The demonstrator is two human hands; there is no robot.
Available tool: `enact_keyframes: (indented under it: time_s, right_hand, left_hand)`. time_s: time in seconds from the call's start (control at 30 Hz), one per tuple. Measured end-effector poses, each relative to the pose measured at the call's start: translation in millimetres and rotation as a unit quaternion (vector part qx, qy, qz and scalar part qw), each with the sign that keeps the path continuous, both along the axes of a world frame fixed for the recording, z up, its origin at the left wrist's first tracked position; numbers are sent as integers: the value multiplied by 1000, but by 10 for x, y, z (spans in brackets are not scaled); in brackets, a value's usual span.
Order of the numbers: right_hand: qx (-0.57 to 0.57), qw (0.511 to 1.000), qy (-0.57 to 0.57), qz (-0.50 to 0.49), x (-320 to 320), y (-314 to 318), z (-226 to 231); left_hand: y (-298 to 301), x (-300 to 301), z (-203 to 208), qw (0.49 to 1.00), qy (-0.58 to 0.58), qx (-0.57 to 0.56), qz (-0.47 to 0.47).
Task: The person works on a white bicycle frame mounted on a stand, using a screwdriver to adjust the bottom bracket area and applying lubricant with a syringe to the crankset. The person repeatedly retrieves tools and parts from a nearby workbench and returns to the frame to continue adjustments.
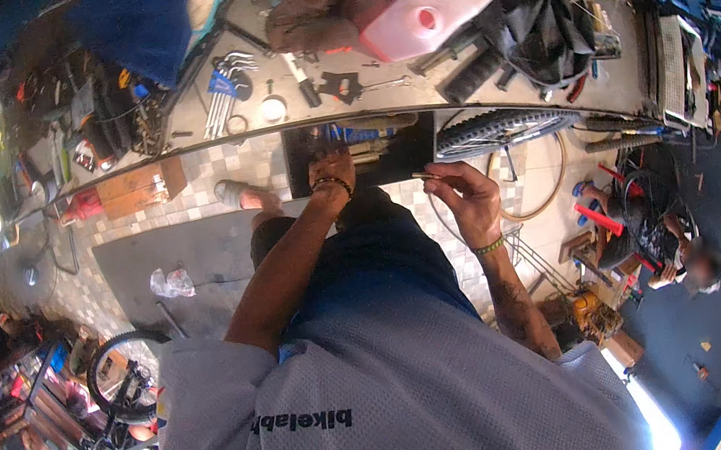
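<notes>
Below the workbench edge a dark drawer is pulled out, with blue-handled tools and pale long pieces lying in it. My left hand reaches into the drawer's left part; its fingers are in shadow there, and whether they grip anything does not show. To the right of the drawer my right hand is raised, its thumb and fingers pinched on a small, short metal piece. That piece is too small to name its kind.
On the workbench lie a hex key set, a wrench, a pinkish jug and a black bag. A bicycle wheel stands right of the drawer. A person is further right; a bicycle is at left.
</notes>
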State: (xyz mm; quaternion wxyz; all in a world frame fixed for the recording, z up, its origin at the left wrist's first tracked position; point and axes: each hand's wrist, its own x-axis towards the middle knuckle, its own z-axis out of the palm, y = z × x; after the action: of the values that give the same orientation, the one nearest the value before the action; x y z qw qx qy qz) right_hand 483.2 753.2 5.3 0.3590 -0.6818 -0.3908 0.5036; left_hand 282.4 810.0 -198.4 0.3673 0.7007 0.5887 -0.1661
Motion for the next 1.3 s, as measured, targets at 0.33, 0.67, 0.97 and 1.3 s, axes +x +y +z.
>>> enact_keyframes:
  time_s: [0.33,0.67,0.97,1.3]
  right_hand:
    - [77,996,-35,-12,36,-38,236]
    - [149,985,-89,17,-83,276,469]
    - [210,972,-47,98,-280,582,720]
    - [211,954,-24,210,-315,815,943]
  left_hand:
    - [67,-58,-550,993,56,-93,-40]
    - [263,-938,2426,890,-439,-35,120]
    - [344,-1254,2753,888,-438,-42,137]
    - [360,-1425,2849,825,-497,-154,220]
